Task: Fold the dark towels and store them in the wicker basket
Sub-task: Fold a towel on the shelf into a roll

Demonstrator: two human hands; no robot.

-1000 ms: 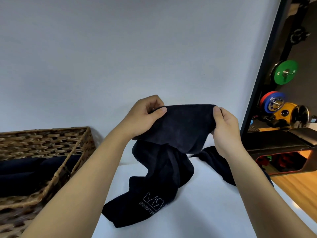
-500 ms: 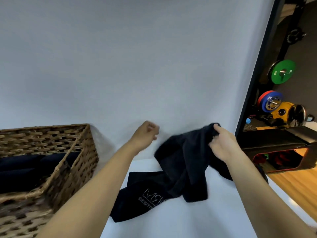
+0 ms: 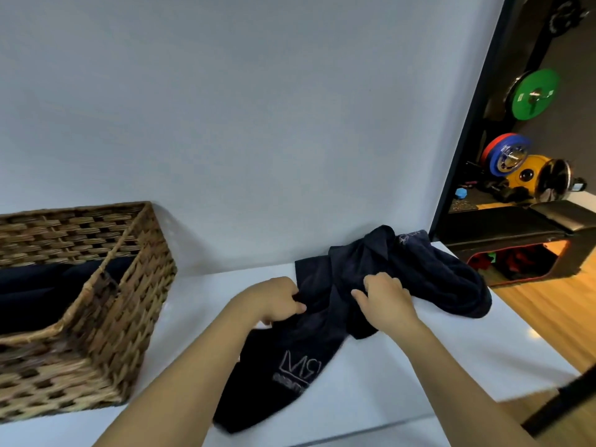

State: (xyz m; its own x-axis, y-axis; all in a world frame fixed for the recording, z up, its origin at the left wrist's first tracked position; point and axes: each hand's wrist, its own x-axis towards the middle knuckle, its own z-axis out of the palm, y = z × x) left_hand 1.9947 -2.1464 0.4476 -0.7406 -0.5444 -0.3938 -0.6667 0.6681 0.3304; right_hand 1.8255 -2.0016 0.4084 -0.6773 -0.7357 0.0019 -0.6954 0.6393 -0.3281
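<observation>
dark towel (image 3: 380,285) crumpled on white worktop (image 3: 403,366), right of wicker basket (image 3: 106,317) | left hand (image 3: 277,300) grip pinching towel's left edge | right hand (image 3: 385,301) grip clutching bunched middle | folded dark towels (image 3: 38,285) inside basket

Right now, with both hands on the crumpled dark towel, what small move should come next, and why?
Probably pull the hands apart to spread the crumpled dark towel flat on the white table. The left hand and right hand both grip bunched cloth, the towel is unfolded, and the brown wicker basket already holds dark cloth.
</observation>
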